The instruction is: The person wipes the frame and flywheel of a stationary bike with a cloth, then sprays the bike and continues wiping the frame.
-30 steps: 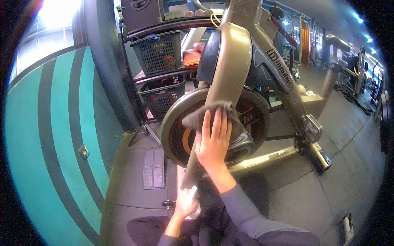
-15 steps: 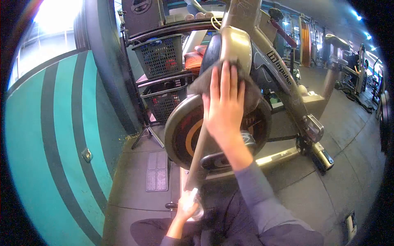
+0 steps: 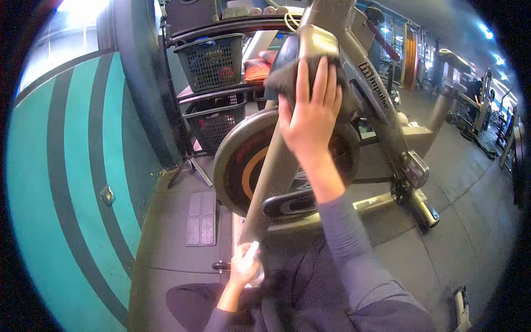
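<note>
My right hand (image 3: 312, 122) holds a dark grey cloth (image 3: 287, 77) against the bronze cover (image 3: 321, 41) above the flywheel of an exercise bike. Its fingers stretch upward over the cloth, which drapes past both sides of the cover. Low in the view, my left hand (image 3: 241, 270) is closed around a clear bottle with a white top (image 3: 252, 252), apparently a spray bottle; much of it is hidden by the fingers. The flywheel (image 3: 229, 171) stands behind a sloping frame tube (image 3: 263, 191), whose lower end is beside my left hand.
Left of the bike, black plastic baskets (image 3: 213, 63) sit on a rack by a teal striped wall (image 3: 33, 166). An orange item (image 3: 257, 71) lies beside the upper basket. A grey ridged pad (image 3: 201, 218) rests on the floor. More gym machines (image 3: 481, 105) stand to the right.
My right hand and the cloth have shifted up and slightly right over the cover, baring less of its front. The whole view has moved a little; my left hand still grips the bottle.
</note>
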Action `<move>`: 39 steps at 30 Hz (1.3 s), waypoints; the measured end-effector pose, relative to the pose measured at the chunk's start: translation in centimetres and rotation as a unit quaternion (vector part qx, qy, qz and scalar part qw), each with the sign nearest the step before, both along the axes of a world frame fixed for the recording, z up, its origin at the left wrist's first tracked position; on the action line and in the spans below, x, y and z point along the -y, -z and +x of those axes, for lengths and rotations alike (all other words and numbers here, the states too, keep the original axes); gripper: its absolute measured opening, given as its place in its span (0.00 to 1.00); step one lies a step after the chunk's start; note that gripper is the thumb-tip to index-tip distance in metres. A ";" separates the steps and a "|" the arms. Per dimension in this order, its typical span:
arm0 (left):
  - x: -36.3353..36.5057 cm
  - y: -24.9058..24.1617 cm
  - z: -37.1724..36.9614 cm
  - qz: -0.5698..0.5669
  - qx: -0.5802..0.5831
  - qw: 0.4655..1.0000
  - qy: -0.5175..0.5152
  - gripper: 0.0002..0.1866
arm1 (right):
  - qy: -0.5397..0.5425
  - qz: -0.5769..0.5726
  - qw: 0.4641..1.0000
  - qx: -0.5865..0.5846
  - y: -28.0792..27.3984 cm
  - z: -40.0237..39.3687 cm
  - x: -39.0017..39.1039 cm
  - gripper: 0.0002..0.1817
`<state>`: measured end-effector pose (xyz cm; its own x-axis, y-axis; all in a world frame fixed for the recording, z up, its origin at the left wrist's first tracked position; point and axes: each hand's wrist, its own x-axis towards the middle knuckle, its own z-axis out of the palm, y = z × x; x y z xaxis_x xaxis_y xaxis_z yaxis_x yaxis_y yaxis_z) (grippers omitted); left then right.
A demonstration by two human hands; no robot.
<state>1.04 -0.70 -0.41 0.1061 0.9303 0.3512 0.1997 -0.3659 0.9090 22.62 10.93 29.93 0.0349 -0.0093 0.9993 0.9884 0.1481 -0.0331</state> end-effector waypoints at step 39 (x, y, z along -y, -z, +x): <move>1.2 -2.4 0.3 0.002 0.010 1.000 -0.026 0.43 | -0.177 0.009 0.976 0.128 6.6 4.7 5.8 0.40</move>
